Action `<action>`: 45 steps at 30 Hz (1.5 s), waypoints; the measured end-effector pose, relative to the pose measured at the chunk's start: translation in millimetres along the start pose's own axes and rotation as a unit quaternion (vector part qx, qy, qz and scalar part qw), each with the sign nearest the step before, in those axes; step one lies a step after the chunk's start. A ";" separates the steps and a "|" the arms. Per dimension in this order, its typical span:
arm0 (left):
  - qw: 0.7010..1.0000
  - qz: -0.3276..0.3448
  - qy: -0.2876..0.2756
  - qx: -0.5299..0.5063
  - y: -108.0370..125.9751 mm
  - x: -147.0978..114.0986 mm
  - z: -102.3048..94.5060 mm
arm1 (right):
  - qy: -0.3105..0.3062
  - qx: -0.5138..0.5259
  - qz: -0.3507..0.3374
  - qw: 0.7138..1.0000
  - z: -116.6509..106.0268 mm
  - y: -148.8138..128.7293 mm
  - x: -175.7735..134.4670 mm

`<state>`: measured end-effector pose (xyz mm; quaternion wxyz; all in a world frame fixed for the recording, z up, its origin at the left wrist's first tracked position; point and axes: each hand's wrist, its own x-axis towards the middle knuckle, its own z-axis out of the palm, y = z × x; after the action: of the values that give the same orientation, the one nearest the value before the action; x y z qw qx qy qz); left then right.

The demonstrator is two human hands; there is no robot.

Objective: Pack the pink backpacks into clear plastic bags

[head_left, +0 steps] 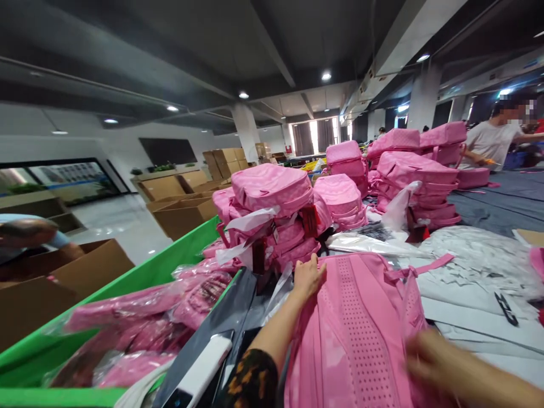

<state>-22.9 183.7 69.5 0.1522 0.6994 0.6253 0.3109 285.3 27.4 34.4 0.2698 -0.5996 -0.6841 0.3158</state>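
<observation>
Pink backpack (pixel 335 334) lay lower ctr of frame, prob. light, soft & padded; best held by top edge. L hand (pixel 306 279) lay on its upper-left corner, fingers part-bent, couldn't tell if gripping; R hand (pixel 431 354) blurred beside it, grip unclear.

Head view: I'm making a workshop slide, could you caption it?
Left hand on a pink backpack, right hand blurred at its side, stacked pink bags behind.
</observation>
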 end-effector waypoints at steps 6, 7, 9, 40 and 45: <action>0.975 0.158 0.007 0.158 30.5 8.6 -9.6 | 0.215 -0.033 0.185 0.958 -60.8 19.8 84.9; 0.968 0.193 -0.001 0.158 41.5 8.7 0.3 | 0.221 -0.023 0.173 0.960 -58.2 18.6 95.2; 0.961 0.258 -0.043 0.090 66.1 9.6 28.1 | 0.241 -0.015 0.124 0.962 -50.1 8.6 107.1; 0.993 0.087 0.067 0.049 -44.1 -128.4 -35.2 | 0.098 -0.171 -0.219 0.956 -12.7 -16.9 197.1; 0.994 0.066 0.084 0.018 -47.5 -129.8 33.6 | 0.118 -0.161 -0.239 0.950 -2.1 13.5 191.7</action>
<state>-42.2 72.0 -16.4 0.0663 0.7131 0.5940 0.3664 269.7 218.6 23.7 0.3160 -0.4866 -0.8126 0.0549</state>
